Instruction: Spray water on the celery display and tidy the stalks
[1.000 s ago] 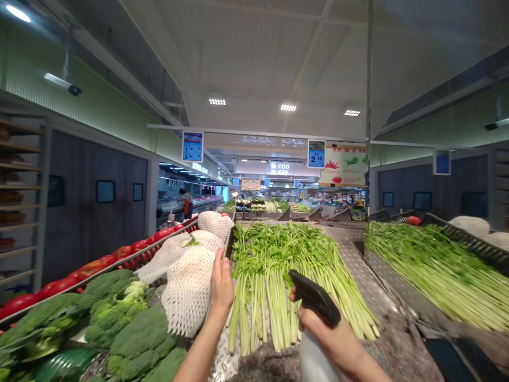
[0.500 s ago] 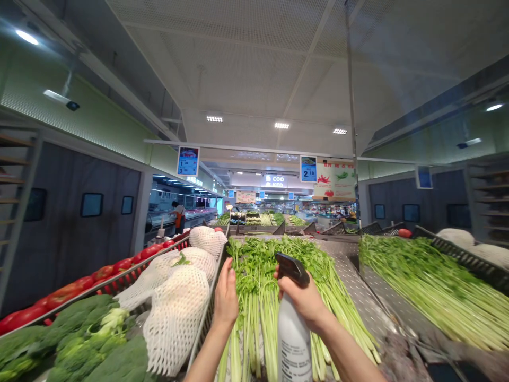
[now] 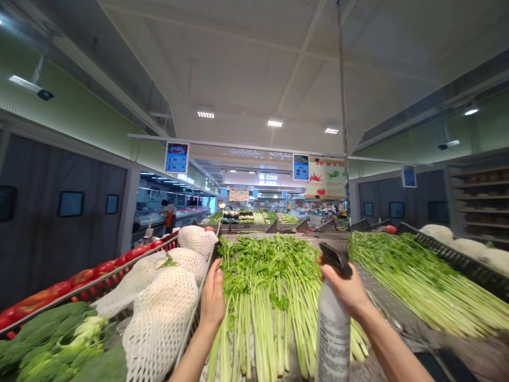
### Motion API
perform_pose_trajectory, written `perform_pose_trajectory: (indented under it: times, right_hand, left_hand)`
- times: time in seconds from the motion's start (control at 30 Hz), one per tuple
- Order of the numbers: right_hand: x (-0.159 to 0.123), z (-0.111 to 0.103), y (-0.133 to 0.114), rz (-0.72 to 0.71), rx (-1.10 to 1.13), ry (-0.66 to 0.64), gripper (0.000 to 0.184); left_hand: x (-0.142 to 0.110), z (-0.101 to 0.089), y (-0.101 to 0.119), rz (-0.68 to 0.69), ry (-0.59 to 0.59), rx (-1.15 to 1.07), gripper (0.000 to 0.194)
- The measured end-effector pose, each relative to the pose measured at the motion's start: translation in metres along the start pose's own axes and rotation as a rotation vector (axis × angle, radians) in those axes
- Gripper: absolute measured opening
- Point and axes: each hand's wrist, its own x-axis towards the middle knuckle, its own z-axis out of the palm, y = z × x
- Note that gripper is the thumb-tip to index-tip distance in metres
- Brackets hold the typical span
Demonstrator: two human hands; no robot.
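My right hand (image 3: 348,289) is wrapped round the neck of a white spray bottle (image 3: 333,334) with a black trigger head (image 3: 336,258), held upright at the right edge of a pile of celery (image 3: 270,286) on a metal display shelf. My left hand (image 3: 212,300) rests with its fingers together on the dark divider rim (image 3: 199,318) at the celery's left edge, next to white foam-net-wrapped produce (image 3: 167,302). Whether it grips the rim I cannot make out.
Broccoli (image 3: 55,345) lies at the lower left, red tomatoes (image 3: 87,276) in the crate behind it. A second heap of celery (image 3: 421,281) lies to the right past bare patterned metal (image 3: 374,286). A thin pole (image 3: 342,116) rises ahead. A person stands at a far counter (image 3: 170,215).
My right hand carried the spray bottle up, then to the right across the celery. The view shifted slightly. My left hand stayed on the divider rim.
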Motion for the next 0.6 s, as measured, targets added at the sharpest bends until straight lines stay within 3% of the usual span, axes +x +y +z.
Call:
perform_pose_trajectory:
  times: [0.17,0.3,0.47,0.6]
  right_hand:
    - [0.007,-0.040,0.014,-0.013,-0.115,0.165,0.029]
    - [0.009,-0.063,0.023,-0.038,-0.277,0.216,0.024]
    - [0.009,-0.073,0.032,0.003,-0.369,0.221,0.028]
    - [0.007,-0.069,0.032,0.016,-0.366,0.207,0.023]
  left_hand:
    - [0.002,0.007,-0.001,0.001,-0.027,-0.004,0.048]
    - [0.002,0.012,-0.004,-0.005,-0.030,-0.002,0.047]
    - [-0.001,0.020,-0.008,0.002,-0.027,-0.018,0.046]
    - [-0.003,0.023,-0.008,-0.005,-0.035,-0.018,0.047]
